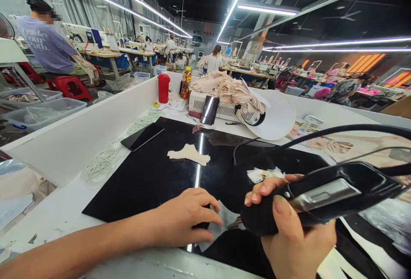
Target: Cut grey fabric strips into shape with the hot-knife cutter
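Note:
My left hand [192, 217] reaches in from the left, its fingers apart and slightly bent over a small greyish translucent piece [221, 223] on the glossy black work surface [144, 185]. My right hand [298, 240] is wrapped round a black corded handheld tool [340, 189] with a silver lever or plate on its side. The tool's metal tip [236, 223] points left and meets the edge of the translucent piece. Farther back on the black surface lies a cream shaped cutout [189, 154]. Beyond my right fingers sits a small pile of whitish pieces [263, 174].
A phone [143, 137] and coils of pale cord [104, 163] lie at the left. Behind stand a red cup [163, 88], a bottle [186, 83] and a white machine [195, 101] heaped with beige fabric [221, 85]. The tool's black cable [321, 132] arches at the right. Co-workers sit beyond.

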A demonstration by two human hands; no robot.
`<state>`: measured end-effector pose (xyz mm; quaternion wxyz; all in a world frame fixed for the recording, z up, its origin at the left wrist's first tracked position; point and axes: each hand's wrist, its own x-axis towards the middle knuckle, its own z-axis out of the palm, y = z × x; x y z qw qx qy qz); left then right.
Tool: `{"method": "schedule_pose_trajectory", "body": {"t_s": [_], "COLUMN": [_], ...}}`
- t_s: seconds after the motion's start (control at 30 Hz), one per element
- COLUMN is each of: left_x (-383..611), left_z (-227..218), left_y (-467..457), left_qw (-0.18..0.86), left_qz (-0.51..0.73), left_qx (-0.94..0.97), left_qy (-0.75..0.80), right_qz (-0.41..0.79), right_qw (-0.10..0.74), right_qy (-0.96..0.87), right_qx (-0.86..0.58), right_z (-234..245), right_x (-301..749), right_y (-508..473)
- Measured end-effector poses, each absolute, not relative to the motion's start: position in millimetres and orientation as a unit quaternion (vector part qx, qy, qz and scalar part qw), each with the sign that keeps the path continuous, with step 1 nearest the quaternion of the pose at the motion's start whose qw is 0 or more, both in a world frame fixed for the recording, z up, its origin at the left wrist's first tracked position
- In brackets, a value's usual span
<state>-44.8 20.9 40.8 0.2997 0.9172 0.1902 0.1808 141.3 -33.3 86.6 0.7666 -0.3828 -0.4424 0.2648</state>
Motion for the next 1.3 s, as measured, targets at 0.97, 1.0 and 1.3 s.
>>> {"method": "schedule_pose_trajectory", "body": {"t_s": [0.97, 1.0, 1.3], "left_x": [-45.7, -45.6, -46.5], "left_z": [42.5, 42.0, 37.8], "left_y": [26.4, 26.5, 26.8], "left_qw": [0.319, 0.317, 0.307], "left_qz": [0.149, 0.149, 0.183], "left_qx": [0.924, 0.924, 0.924], "left_qy": [0.15, 0.15, 0.139], "right_qz": [0.331, 0.332, 0.246], "right_qw": [0.736, 0.732, 0.799], "right_qy": [-0.481, -0.483, -0.389], "right_qx": [-0.344, -0.348, -0.386], "right_z": [73.1, 73.3, 100.9], "right_x": [122.8, 122.9, 143.5], "right_y": [-53.3, -53.6, -41.3]}}
